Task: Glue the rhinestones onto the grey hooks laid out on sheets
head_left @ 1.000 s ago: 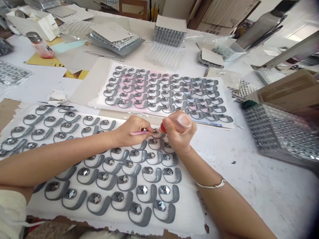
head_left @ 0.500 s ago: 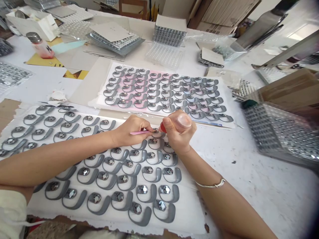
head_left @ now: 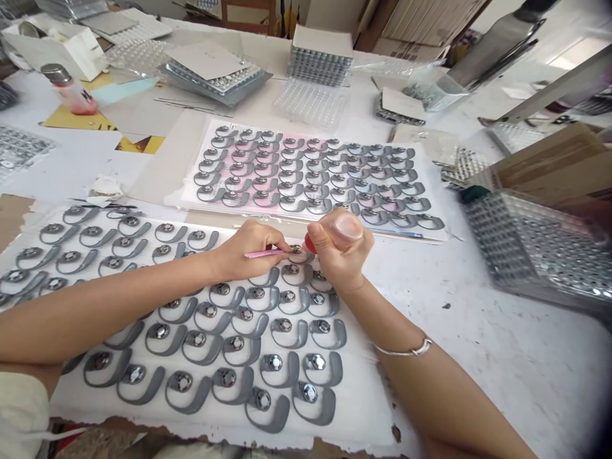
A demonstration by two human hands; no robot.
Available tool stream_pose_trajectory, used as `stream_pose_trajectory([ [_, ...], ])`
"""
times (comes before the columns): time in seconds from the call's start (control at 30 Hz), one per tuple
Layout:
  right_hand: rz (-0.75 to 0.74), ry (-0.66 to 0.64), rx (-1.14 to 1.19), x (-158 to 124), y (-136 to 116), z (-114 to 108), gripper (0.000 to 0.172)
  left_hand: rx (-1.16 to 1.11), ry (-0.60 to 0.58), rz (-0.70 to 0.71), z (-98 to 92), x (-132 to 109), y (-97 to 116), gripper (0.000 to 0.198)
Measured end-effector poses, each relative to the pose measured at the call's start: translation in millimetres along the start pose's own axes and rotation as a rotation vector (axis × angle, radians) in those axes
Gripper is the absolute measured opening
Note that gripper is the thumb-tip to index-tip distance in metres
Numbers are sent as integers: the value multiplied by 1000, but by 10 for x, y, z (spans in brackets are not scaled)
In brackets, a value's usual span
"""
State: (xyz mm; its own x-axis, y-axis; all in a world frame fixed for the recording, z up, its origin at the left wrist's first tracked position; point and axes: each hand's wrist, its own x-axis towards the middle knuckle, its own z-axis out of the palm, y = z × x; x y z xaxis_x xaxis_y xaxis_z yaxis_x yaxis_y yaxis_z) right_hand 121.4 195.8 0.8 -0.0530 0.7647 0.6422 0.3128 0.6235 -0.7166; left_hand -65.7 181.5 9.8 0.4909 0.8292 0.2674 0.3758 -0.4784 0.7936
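Note:
My left hand (head_left: 255, 248) pinches pink tweezers (head_left: 262, 254), whose tips reach toward a grey curved band (head_left: 302, 256) with a round metal setting. Closed around a translucent squeeze bottle (head_left: 347, 227), my right hand (head_left: 342, 255) tilts it so its red collar (head_left: 310, 244) faces that same band. The bottle's tip is too small to make out clearly. Below both hands, rows of similar grey bands lie on a white sheet (head_left: 363, 408), many bearing a shiny round stone (head_left: 308, 392). My left forearm hides part of the rows.
Beyond my hands lies a second sheet (head_left: 191, 191) of grey bands. Clear trays of stones (head_left: 549, 248) stand at the right beside a cardboard box (head_left: 559, 159). A stack of trays (head_left: 320, 57), a pink-tinted bottle (head_left: 71, 92) and a white box (head_left: 57, 48) stand farther back.
The view has shifted slightly, so everything sits a little farther left. Both hands keep their grips and stay over the same band.

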Motion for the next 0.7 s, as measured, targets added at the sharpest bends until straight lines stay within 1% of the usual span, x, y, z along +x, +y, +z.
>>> stream_pose_trajectory([
  [0.13,-12,0,-1,14,-6,-7,27,-20,1,5,-5,3,11,9],
  [0.4,-6,-2,-26,23,63,-26,31,-21,-7,-1,-16,4,25,9],
  [0.53,-9,15,0,38,31,-21,33,3,-13,5,-18,7,48,10],
  [0.63,85,56,107,117,24,-59,34,14,-5,-2,-21,-4,53,10],
  [0.67,129,101,154,163,42,-90,36,13,-4,-8,-21,-10,51,10],
  [0.7,170,173,202,218,75,-131,38,14,-5,-14,-20,-16,49,10],
])
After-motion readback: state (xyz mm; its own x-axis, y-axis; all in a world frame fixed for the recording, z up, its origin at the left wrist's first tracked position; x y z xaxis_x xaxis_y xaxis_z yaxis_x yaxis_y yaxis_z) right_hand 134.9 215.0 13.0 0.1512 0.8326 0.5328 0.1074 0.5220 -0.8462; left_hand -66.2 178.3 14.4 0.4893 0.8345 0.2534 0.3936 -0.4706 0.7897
